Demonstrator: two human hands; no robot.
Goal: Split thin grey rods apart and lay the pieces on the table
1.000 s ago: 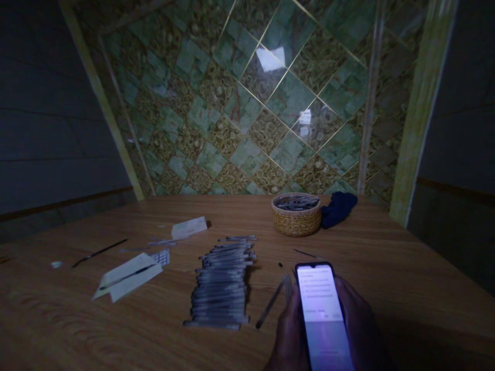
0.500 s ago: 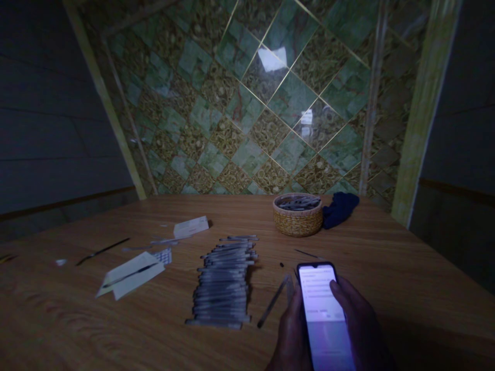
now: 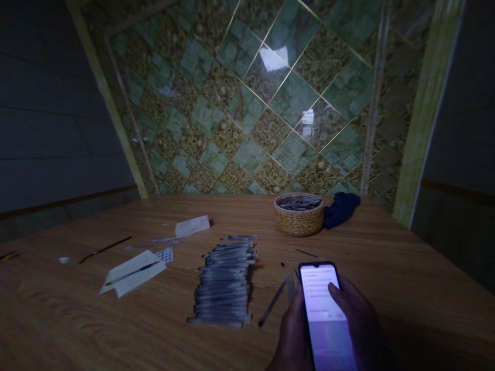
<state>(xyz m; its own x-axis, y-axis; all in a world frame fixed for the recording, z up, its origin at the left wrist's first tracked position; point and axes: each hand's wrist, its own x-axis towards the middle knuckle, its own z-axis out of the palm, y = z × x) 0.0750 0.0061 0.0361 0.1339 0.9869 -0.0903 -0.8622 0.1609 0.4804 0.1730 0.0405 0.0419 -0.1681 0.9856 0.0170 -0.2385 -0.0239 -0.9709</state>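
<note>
A smartphone with a lit screen stands between my two hands at the lower right. My left hand grips its left edge. On its other side my right hand wraps the right edge, with the thumb over the screen. Just left of the phone lies a single pen, with a clear piece, perhaps a cap, beside it. Farther left, many pens lie side by side in a long stack. A small dark bit and a thin dark rod lie beyond the phone.
A woven basket full of pens stands at the back right, touching a dark blue cloth. Folded paper with a dark pen on it, a white box and a black strip lie left. A tiled wall closes the back.
My right thumb has shifted slightly left and down on the phone screen. The whole view has moved a little; the things on the table stay in place.
</note>
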